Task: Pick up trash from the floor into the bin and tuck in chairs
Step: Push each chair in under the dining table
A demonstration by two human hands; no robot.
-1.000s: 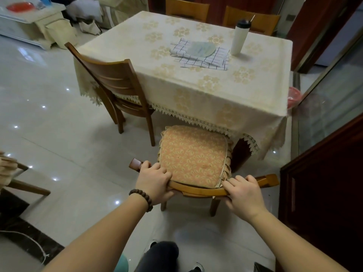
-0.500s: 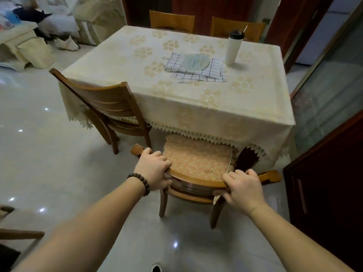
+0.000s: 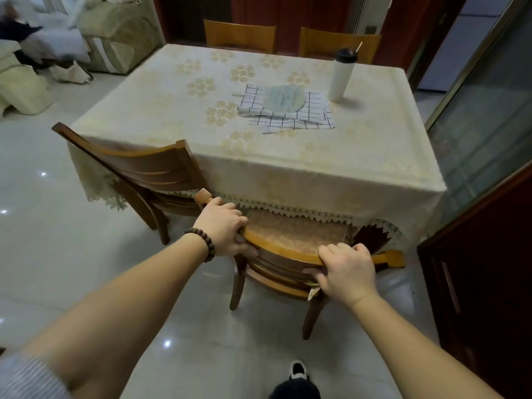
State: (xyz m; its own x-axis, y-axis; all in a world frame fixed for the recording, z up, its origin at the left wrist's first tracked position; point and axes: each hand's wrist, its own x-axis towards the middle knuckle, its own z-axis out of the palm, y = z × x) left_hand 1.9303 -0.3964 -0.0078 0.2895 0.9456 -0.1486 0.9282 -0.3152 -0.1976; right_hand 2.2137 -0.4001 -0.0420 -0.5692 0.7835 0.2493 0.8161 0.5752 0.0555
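A wooden chair [image 3: 283,254] with an orange patterned cushion [image 3: 299,233] stands at the near side of the table [image 3: 178,116]. Most of its seat is under the lace edge of the cream tablecloth. My left hand [image 3: 223,230], with a bead bracelet on the wrist, grips the left end of the chair's curved top rail. My right hand [image 3: 347,270] grips the same rail near its right end. A second wooden chair [image 3: 149,174] stands at the table's left corner, angled, with its seat partly under the cloth. No trash or bin is in view.
On the table lie a checked cloth with a round fan [image 3: 283,97] and a white bottle [image 3: 342,74]. Two more chairs [image 3: 240,36] stand at the far side. A dark wooden cabinet [image 3: 483,283] and a glass door [image 3: 483,122] are close on the right. Sofas [image 3: 115,33] are at the back left.
Both hands have pushed the cushioned chair forward, so its seat has gone further under the tablecloth. I have stepped closer to the table.
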